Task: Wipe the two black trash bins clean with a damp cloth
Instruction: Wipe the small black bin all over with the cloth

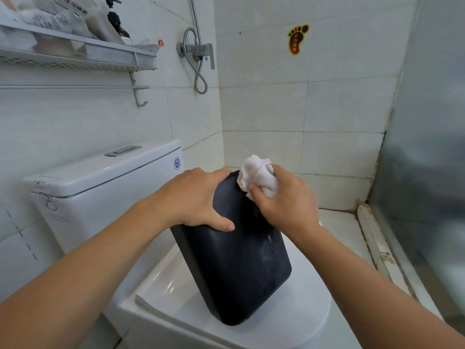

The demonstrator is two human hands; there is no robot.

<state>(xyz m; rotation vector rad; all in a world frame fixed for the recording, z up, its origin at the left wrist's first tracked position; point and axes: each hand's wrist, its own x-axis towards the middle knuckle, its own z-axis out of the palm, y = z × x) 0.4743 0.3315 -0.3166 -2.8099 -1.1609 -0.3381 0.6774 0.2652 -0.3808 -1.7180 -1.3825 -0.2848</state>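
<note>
Right hand [284, 197] bunched tight around a wadded white cloth [259, 176], pressing it against the far upper corner of a black trash bin [234, 268]. Left hand [193, 197] laid over the bin's upper left edge, fingers curled over the far side, thumb flat on the near face, gripping it steady. Bin turned upside down, rim resting on the closed white toilet lid [309, 321], closed base up under both hands. Long axis running from near and low to far and high, leaning away from the camera toward the tiled back wall, broad face toward the viewer, dull with faint pale smears. Only one bin in sight.

Just left of the bin, a white toilet cistern [105, 182] with a chrome flush plate on top. Above that, a wall shelf [75, 55] carrying packets and a dark pump bottle [118, 23], a towel rail beneath. Further right on the wall, a shower mixer valve [198, 51] with a looped hose. On the back wall, a foot-shaped sticker [297, 39]. At far right, a frosted glass panel [427, 159].
</note>
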